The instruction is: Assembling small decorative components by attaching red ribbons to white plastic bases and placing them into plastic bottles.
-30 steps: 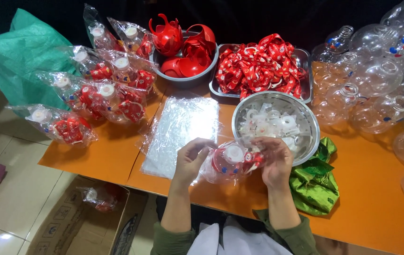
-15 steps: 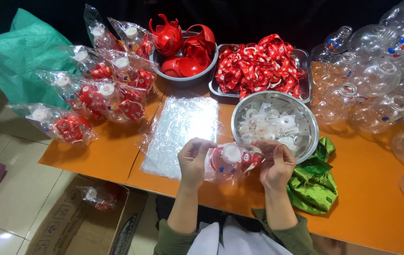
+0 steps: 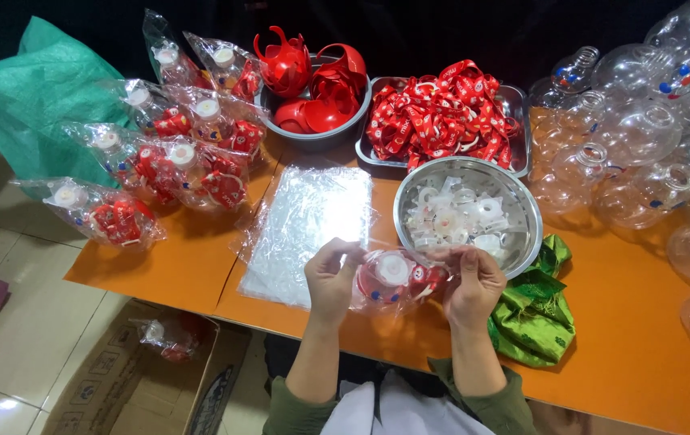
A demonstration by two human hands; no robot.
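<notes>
Both the left hand [image 3: 333,278] and right hand [image 3: 474,283] clamp the bagged bottle [image 3: 393,278] above the surface's [image 3: 627,298] near edge; a slipping bag could drop it floorward.

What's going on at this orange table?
A person holds a clear bottle with a white cap and red parts inside a clear plastic bag, the left hand and right hand each keeping a grip on one end above the table edge. A stack of clear bags lies just beyond, beside a steel bowl of white caps. Bagged bottles lie piled at the left.
</notes>
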